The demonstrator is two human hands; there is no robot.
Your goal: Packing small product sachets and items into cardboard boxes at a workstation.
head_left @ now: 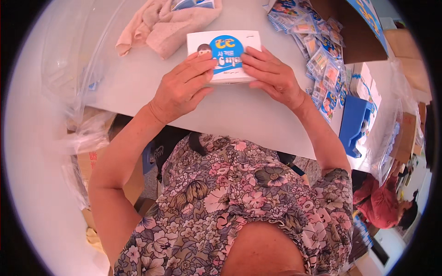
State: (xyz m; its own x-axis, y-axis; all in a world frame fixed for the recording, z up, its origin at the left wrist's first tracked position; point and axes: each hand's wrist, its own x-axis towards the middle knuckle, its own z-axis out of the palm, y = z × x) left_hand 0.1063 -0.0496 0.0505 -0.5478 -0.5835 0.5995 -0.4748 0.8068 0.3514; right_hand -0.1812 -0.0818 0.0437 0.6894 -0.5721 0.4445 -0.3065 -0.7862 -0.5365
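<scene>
A pink cloth (168, 30) lies crumpled on the white table (258, 110). At the right is a blue tape dispenser (354, 124). Clear plastic (94, 131) and a brown carton (94, 168) are at the left. Farther right is a person in red (380, 205).

At 12 o'clock, the white box (225, 77) bears print on its blue round patch (234, 49): large yellow letters (225, 43) highest, a smaller row of characters beneath, then bold white lettering (227, 61), which the fingers of the left hand (184, 83) and right hand (275, 76) partly cover. Tiny dark print marks the box's 1 o'clock corner, and another small line runs at its 6 o'clock side. At 2 o'clock, the small packets (328, 72) carry print too small to read; beyond them, the large carton (367, 20) shows yellow lettering on blue. At 9 o'clock, red characters (93, 158), blurred, stand on a brown carton (86, 172).
</scene>
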